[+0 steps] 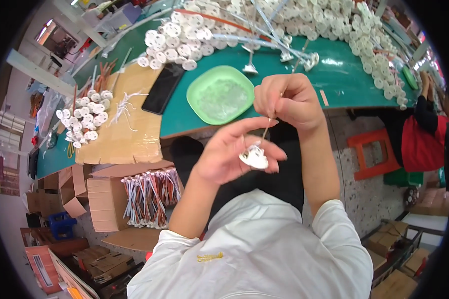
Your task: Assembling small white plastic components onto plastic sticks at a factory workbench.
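Note:
My right hand (290, 102) is closed in a pinch on a thin brownish wire (267, 130), just past the table's near edge. The wire slants down to a small white round-based part (254, 157), which is tilted in front of my left fingers. My left hand (227, 153) is turned palm up below it, with the fingers stretched out and apart. Its upper finger reaches close to the wire by my right hand; whether it touches cannot be made out. A light green dish (197, 94) with some clear, shiny content stands on the table beyond my hands.
A large heap of white round parts (304, 20) covers the back of the green table (329, 65). Left are a black phone (163, 88), cardboard (129, 134) and a smaller pile (85, 117). A box of bundled wired parts (152, 199) stands below. Right, a person (424, 134) sits near an orange stool (369, 152).

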`<state>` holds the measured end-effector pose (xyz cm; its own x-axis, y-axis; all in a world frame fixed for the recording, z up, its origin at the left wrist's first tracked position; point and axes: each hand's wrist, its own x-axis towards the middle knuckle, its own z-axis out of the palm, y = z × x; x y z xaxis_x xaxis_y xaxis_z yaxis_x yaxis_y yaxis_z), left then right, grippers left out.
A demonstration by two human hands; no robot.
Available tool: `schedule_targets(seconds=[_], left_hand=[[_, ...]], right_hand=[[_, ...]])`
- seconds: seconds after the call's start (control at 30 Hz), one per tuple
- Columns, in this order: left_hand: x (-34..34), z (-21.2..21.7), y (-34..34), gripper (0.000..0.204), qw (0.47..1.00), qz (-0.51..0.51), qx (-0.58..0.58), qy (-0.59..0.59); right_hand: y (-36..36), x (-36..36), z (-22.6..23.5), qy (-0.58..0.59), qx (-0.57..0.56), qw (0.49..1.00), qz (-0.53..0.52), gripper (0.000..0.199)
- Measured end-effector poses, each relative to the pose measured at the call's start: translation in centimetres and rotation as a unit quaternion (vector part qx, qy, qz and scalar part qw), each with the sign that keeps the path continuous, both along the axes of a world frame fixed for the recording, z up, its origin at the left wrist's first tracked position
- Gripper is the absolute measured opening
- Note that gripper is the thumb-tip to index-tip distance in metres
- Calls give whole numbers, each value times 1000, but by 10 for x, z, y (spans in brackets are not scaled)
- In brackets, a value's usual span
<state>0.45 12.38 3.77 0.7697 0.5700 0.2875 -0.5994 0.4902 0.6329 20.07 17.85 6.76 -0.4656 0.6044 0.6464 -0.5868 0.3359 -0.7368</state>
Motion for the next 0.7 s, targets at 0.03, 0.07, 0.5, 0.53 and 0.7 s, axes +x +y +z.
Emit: schedule_targets(seconds=[0.03, 0.07, 0.5, 0.53, 0.7], left_hand=[[9, 4, -17, 75, 1000, -3, 7, -1], [15, 4, -30, 80, 1000, -20, -13, -19], [6, -19, -103, 38, 882, 433, 74, 169], [3, -25, -105, 37, 886, 427, 68, 168], [-6, -32, -125, 33, 893, 422, 39, 152]], right_hand=[[-8, -2, -10, 56, -1, 998, 25, 14], [-13, -5, -18, 58, -12, 998, 20, 14], [-125, -31, -44, -77, 323, 837, -436, 32], [-128, -34, -46, -72, 323, 840, -430, 32], [-143, -47, -56, -102, 291, 835, -456, 30]])
